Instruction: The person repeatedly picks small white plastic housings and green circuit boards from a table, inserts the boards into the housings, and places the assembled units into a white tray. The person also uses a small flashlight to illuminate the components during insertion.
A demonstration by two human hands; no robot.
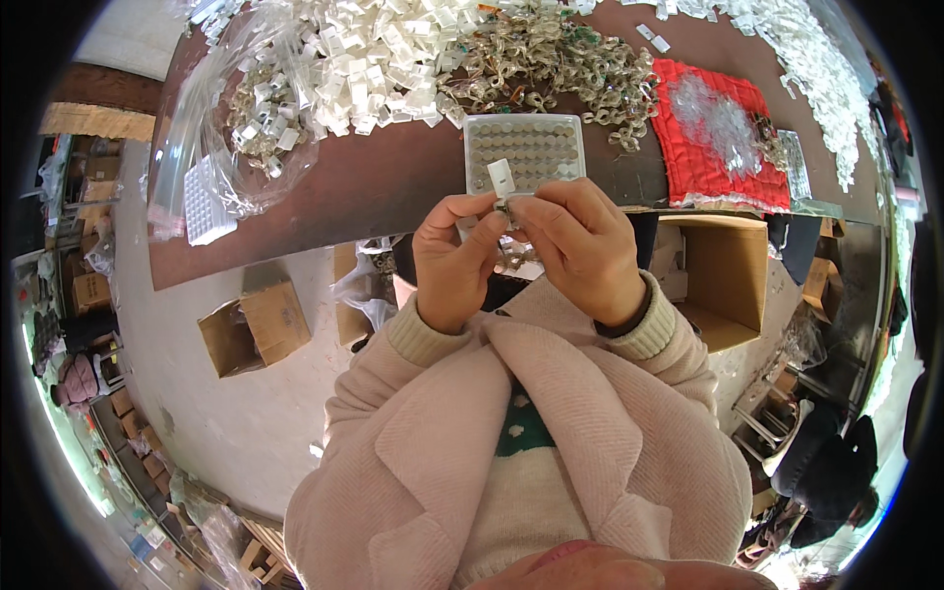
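Pink jacket sleeves (551, 433) filled the lower part of the view, forearms raised in front of the chest so the work sat close under the eyes. Between the two hands was a small white clip (501, 178), standing up above the fingertips, with a tiny dark metal piece just under it; how the two joined was too small to tell. The left hand (454, 258) was pinched on the lower part of the piece, thumb against forefinger, and the right hand (580, 246) was pinched on it from the other side, both grips clenched on the clip, apparently to steady something so small.

Just beyond the hands, at the near edge of the brown tabletop (383, 187), lay a white tray (526, 149) of small round parts in rows, probably kept there for a short reach. Behind it spread a heap of white clips (374, 59) and, to the right, a tangle of metal rings (560, 69). A clear plastic bag (236, 118) holding more mixed pieces sagged at the left end, beside a small white grid tray (206, 208). A red cloth (723, 138) with a clear clump on it lay at the right. Open cardboard boxes (258, 326) stood on the floor below.
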